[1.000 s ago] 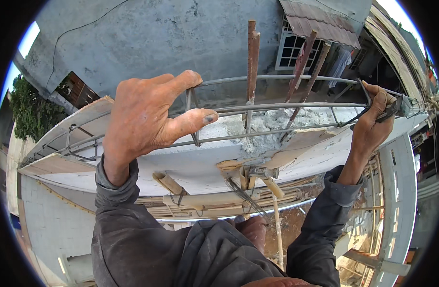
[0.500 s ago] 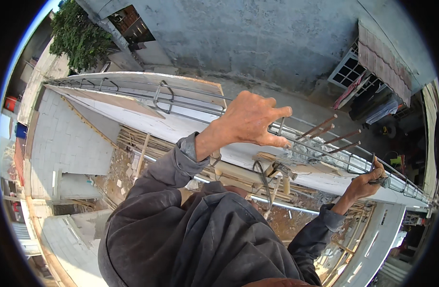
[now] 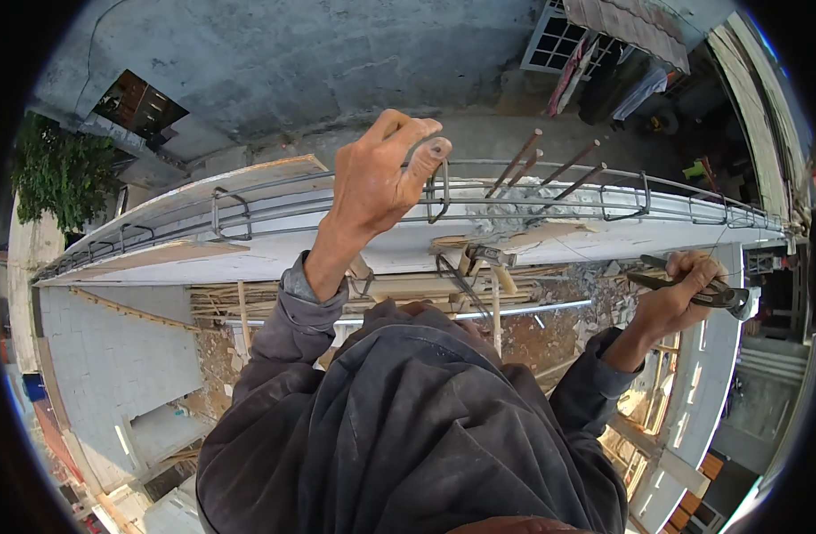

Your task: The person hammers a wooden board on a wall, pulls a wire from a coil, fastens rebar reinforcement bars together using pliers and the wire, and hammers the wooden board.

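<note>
My left hand (image 3: 372,182) is raised over the steel rebar cage (image 3: 319,185) along the wall top. Its thumb and forefinger curve toward each other with a gap between, and nothing shows in them. Close beside the thumb stands a bent square stirrup (image 3: 439,194); whether they touch is unclear. On the right, my right hand (image 3: 688,289) grips dark metal pincers (image 3: 737,303), held on my side of the wall, apart from the cage. The handles stick out to the left of the fist and the head to the right.
Several rusty rebar ends (image 3: 564,165) jut up beside rough concrete (image 3: 515,200) in the wall top. A plywood board (image 3: 274,172) lines the far side. Bamboo poles (image 3: 221,298) and rubble lie below. Across a passage rises a grey wall (image 3: 337,62) with hanging laundry (image 3: 639,93).
My view has swung to the right. The right hand has come away from the cage with the pincers, back toward me. My left thumb and forefinger have drawn closer together.
</note>
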`<action>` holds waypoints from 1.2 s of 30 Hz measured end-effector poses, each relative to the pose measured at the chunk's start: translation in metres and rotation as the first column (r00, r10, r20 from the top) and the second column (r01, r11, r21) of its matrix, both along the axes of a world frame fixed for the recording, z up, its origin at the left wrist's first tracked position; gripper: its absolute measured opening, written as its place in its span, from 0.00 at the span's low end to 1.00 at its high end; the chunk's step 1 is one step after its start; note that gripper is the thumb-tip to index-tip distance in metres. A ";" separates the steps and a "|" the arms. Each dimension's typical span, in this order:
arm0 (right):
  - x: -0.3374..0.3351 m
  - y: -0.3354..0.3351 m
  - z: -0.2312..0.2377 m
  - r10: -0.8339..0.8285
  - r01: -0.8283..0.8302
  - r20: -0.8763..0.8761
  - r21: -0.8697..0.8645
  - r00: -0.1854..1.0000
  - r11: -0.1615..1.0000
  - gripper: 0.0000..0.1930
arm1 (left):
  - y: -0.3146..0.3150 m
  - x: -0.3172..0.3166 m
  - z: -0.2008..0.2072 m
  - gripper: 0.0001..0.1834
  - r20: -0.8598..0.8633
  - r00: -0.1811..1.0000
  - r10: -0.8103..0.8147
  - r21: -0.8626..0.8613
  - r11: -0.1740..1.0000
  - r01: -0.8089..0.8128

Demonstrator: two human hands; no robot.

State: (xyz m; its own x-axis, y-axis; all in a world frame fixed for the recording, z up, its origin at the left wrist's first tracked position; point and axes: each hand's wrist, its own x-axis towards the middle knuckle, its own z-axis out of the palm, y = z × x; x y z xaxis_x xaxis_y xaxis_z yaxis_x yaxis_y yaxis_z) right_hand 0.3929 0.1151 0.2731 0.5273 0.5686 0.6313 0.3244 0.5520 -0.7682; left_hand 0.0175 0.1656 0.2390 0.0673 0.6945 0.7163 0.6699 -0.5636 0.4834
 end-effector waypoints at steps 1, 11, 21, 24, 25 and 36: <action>-0.014 -0.008 -0.002 0.163 -0.168 -0.091 -0.049 0.982 0.985 0.14 | 0.003 -0.007 -0.006 0.30 -0.005 1.000 -0.026 -0.025 0.999 0.026; -0.097 -0.083 -0.022 0.651 -0.699 -0.300 -0.487 0.697 0.524 0.14 | -0.077 0.075 -0.012 0.26 0.364 0.811 -0.458 -0.126 0.838 0.530; -0.112 -0.065 -0.030 0.803 -0.700 -0.259 -0.668 0.537 0.253 0.14 | -0.085 0.058 -0.014 0.24 0.895 0.396 -0.204 -0.130 0.730 0.671; -0.120 -0.072 -0.009 0.772 -0.749 -0.158 -0.424 0.615 0.509 0.28 | -0.068 0.015 0.007 0.27 0.879 0.462 -0.117 -0.104 0.899 0.425; -0.114 -0.071 -0.001 0.783 -0.771 -0.159 -0.374 0.602 0.516 0.33 | -0.067 -0.009 0.016 0.27 0.897 0.434 -0.086 -0.083 0.930 0.358; -0.074 -0.099 -0.031 0.502 -0.923 -0.834 -0.023 0.230 0.384 0.29 | -0.069 -0.160 0.056 0.28 0.749 0.536 0.388 -0.029 0.828 -0.560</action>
